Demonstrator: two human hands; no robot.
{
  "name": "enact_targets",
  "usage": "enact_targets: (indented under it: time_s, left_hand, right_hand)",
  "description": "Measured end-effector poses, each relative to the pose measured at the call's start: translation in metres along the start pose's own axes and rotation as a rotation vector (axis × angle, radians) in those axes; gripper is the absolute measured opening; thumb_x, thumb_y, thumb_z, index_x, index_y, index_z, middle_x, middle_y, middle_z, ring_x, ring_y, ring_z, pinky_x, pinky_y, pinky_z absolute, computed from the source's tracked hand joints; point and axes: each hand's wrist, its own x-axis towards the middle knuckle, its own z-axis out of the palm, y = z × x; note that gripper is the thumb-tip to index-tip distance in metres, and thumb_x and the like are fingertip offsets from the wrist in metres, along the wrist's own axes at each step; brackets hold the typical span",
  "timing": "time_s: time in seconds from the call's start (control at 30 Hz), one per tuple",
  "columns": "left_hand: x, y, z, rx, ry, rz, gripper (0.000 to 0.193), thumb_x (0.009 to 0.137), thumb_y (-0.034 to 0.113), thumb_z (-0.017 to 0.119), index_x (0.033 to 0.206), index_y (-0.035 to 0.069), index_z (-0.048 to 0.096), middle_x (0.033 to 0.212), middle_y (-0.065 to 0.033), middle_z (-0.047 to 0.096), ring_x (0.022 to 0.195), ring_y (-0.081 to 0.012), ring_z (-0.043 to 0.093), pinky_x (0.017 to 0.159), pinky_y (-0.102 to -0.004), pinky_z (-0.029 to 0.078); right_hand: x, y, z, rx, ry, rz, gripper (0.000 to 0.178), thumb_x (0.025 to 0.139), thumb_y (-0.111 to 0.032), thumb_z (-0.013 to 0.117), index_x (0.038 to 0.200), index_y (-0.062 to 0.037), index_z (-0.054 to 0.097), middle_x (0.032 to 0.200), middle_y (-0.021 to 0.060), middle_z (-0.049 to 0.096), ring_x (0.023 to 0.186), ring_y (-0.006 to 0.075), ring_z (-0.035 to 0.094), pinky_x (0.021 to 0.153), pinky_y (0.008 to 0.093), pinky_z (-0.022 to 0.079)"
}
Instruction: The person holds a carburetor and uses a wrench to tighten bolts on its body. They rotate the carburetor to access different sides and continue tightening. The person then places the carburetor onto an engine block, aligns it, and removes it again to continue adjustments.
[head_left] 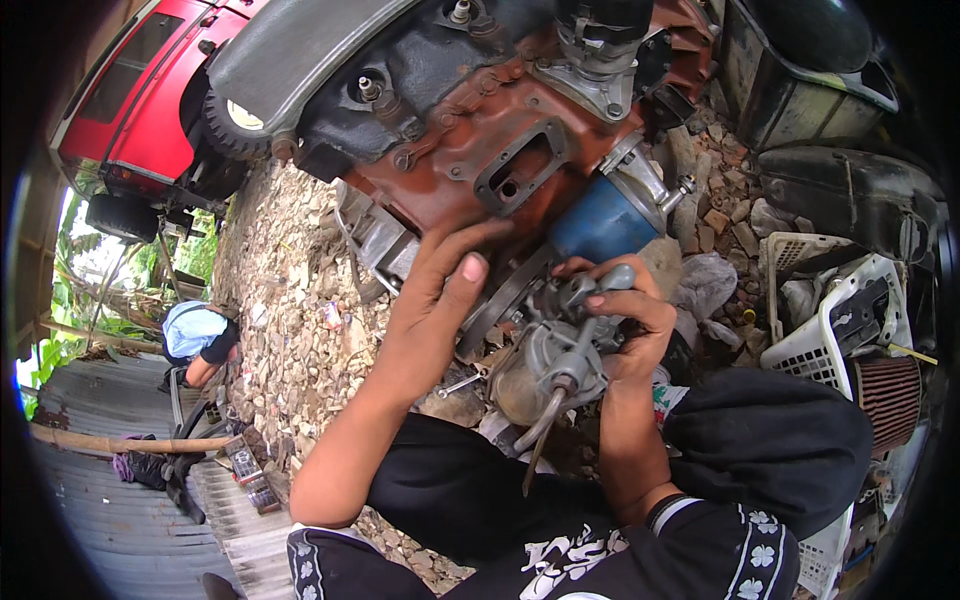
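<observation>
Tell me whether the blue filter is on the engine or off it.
On. The blue filter sits against its grey mount on the rust-red engine block, above the right hand, which grips a grey pump part.

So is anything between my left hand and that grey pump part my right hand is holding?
Nothing visible. The left hand rests open on the rust-red engine block, beside the grey pump part gripped by the right hand; only a small open gap separates them.

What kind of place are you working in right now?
Most likely an open-air repair yard. A rust-red engine block sits on rubble ground, a red vehicle is parked behind, and loose parts lie around. The left hand rests on the block; the right hand grips a grey metal part.
</observation>
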Motion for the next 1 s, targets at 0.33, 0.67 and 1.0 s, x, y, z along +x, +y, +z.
enact_targets:
  time_s: [0.33,0.67,1.0]
  left_hand:
    - [0.032,-0.014,0.031,-0.951,-0.188,-0.447,0.05,0.1,0.033,0.06,0.133,-0.005,0.056,0.132,-0.0171,0.06,0.117,-0.022,0.063,0.1,-0.0358,0.052]
    - [0.066,-0.03,0.04,-1.162,-0.021,-0.539,0.06,0.096,0.046,0.058,0.139,0.005,0.053,0.132,-0.0152,0.064,0.118,-0.0294,0.064,0.107,-0.0468,0.049]
    - [0.063,-0.041,0.043,-1.159,0.077,-0.605,0.049,0.098,0.042,0.061,0.131,0.006,0.059,0.117,-0.0115,0.07,0.107,-0.0252,0.067,0.096,-0.0398,0.051]
  right_hand:
    - [0.065,-0.057,0.004,-0.673,-0.231,-0.292,0.065,0.043,-0.035,0.092,0.104,-0.0148,0.082,0.102,0.0127,0.07,0.101,0.0337,0.071,0.094,0.0421,0.056]
    - [0.036,-0.001,-0.001,-0.373,0.12,0.014,0.124,0.056,-0.036,0.101,0.154,-0.0062,0.031,0.146,0.022,0.044,0.133,0.0351,0.051,0.109,0.0447,0.044]
    - [0.035,0.041,0.003,-0.052,0.393,0.299,0.093,0.078,0.008,0.082,0.149,-0.0064,0.023,0.136,0.0164,0.047,0.116,0.0232,0.06,0.092,0.0324,0.056]
